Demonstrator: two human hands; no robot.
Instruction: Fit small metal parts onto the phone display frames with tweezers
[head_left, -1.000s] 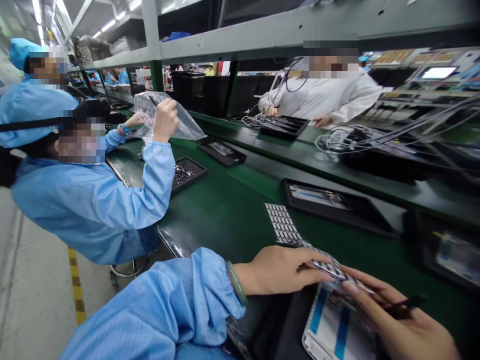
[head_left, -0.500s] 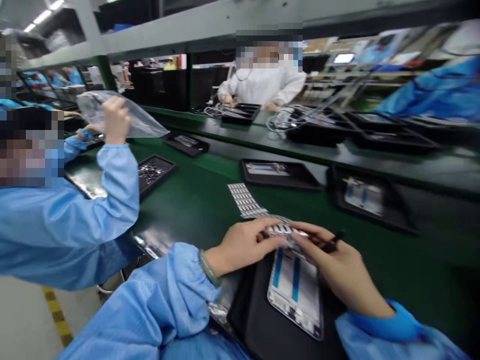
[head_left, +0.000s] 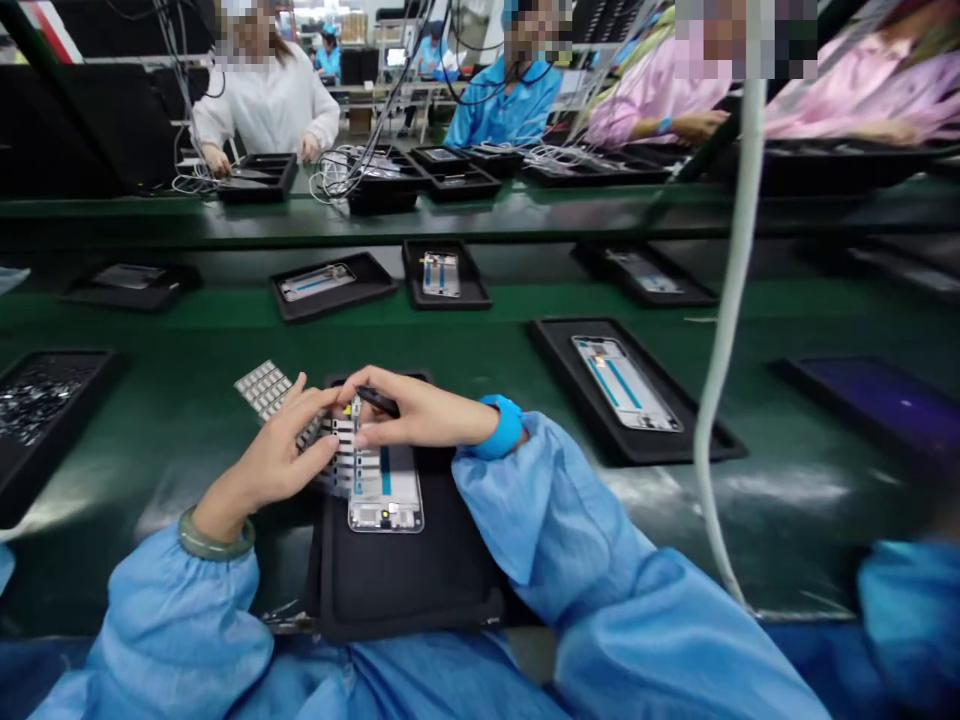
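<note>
My left hand (head_left: 277,450), wearing a green bangle, is closed with thumb and fingers on a bent sticker sheet (head_left: 264,390) that carries rows of small pale pieces. My right hand (head_left: 420,410), with a blue wristband, grips a slim black tool (head_left: 377,402). Its thumb and fingertips also pinch at the sheet's right edge, beside the left fingers; the exact piece there is too small to make out. Below both hands a phone frame (head_left: 405,485) with blue strips lies in a black tray (head_left: 409,590), its upper part covered by hands and sheet.
To the right, another phone frame (head_left: 626,385) lies in a tray (head_left: 701,445). A white cable (head_left: 731,300) hangs down in front of it. At left stands a tray of small shiny parts (head_left: 37,395). Trays line the green bench's back; people sit beyond.
My view has swung right, so the co-worker with the plastic bag is out of sight. Both hands stay over the phone frame; the sheet now faces me more and hangs over the frame's left side.
</note>
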